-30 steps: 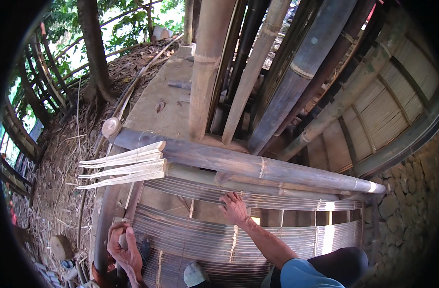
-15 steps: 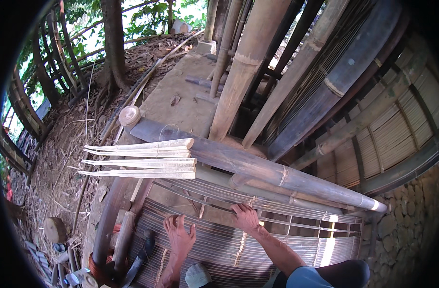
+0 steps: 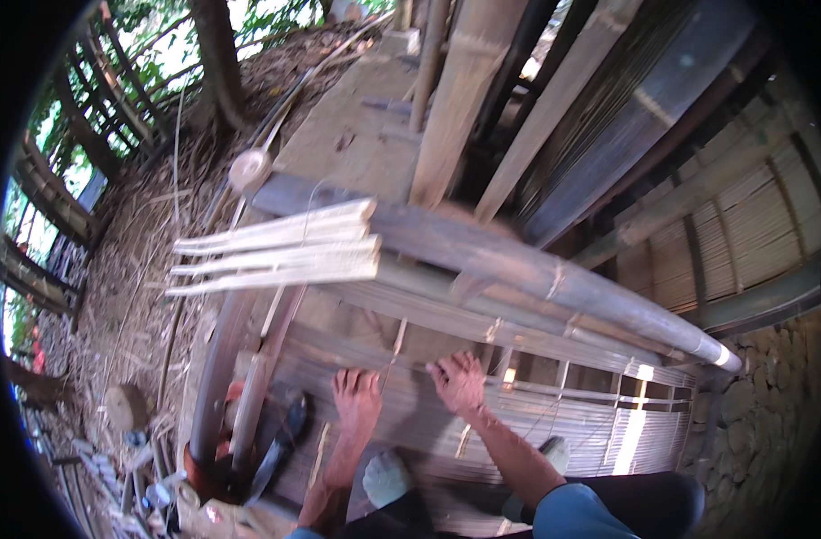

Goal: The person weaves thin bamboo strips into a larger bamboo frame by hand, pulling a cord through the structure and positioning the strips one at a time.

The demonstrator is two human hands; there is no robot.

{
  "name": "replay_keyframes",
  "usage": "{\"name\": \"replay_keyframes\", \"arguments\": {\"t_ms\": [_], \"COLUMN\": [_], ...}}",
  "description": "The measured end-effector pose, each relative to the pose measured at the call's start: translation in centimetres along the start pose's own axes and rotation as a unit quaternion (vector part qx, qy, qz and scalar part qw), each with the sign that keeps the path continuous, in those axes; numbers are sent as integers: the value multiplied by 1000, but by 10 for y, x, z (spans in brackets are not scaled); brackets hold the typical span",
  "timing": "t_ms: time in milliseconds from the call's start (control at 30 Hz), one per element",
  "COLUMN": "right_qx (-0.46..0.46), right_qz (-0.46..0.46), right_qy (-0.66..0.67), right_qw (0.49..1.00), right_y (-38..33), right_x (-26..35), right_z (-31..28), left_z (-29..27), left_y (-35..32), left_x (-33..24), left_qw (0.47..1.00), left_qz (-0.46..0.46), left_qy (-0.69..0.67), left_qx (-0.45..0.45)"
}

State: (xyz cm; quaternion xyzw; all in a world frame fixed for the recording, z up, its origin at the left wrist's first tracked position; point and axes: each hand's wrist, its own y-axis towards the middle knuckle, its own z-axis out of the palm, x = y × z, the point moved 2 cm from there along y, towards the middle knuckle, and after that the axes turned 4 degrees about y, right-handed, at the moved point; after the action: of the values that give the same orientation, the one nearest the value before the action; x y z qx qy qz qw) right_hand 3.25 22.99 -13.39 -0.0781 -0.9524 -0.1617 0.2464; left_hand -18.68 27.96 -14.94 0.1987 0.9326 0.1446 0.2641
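A low platform of thin, split bamboo slats (image 3: 554, 420) spreads below me, tied across by light bindings. My left hand (image 3: 357, 397) is at the edge of the slats on the left, its fingers curled down over a bamboo slat. To its right, across a gap between slats, my right hand (image 3: 462, 384) has its fingers bent over a bamboo slat too. Motion blur softens both hands, and their fingertips are partly hidden. Beyond them, a bundle of pale split bamboo strips (image 3: 285, 250) lies across a thick bamboo pole (image 3: 518, 262).
Upright bamboo posts (image 3: 464, 90) stand behind the pole. A stone wall (image 3: 770, 404) is at the right. On the left are a dark-bladed knife (image 3: 280, 440), a round wood block (image 3: 126, 408) and leaf-littered ground (image 3: 132, 305). My feet, one in a grey sock (image 3: 386, 478), rest on the slats.
The view has shifted, so the pole and strips sit higher in it. My left hand has come closer to my right, its fingers more curled. A second foot now shows beside my right forearm.
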Motion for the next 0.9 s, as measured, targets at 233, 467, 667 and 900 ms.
{"name": "replay_keyframes", "arguments": {"t_ms": [233,467,667,900], "right_qx": [19,26,-16,7], "right_qz": [-1,4,-24,7], "right_qy": [5,3,7,25], "right_qw": [1000,1000,1000,1000], "right_y": [-3,-5,-1,1], "right_x": [-10,-12,0,-3], "right_z": [-2,0,13,15], "left_z": [-1,-27,-34,-23], "left_y": [4,-11,-32,-32], "left_x": [-12,3,18,8], "left_qw": [998,982,989,992], "left_qz": [-22,-120,-117,-108], "left_qy": [4,-86,-73,-48], "left_qx": [57,114,62,50]}}
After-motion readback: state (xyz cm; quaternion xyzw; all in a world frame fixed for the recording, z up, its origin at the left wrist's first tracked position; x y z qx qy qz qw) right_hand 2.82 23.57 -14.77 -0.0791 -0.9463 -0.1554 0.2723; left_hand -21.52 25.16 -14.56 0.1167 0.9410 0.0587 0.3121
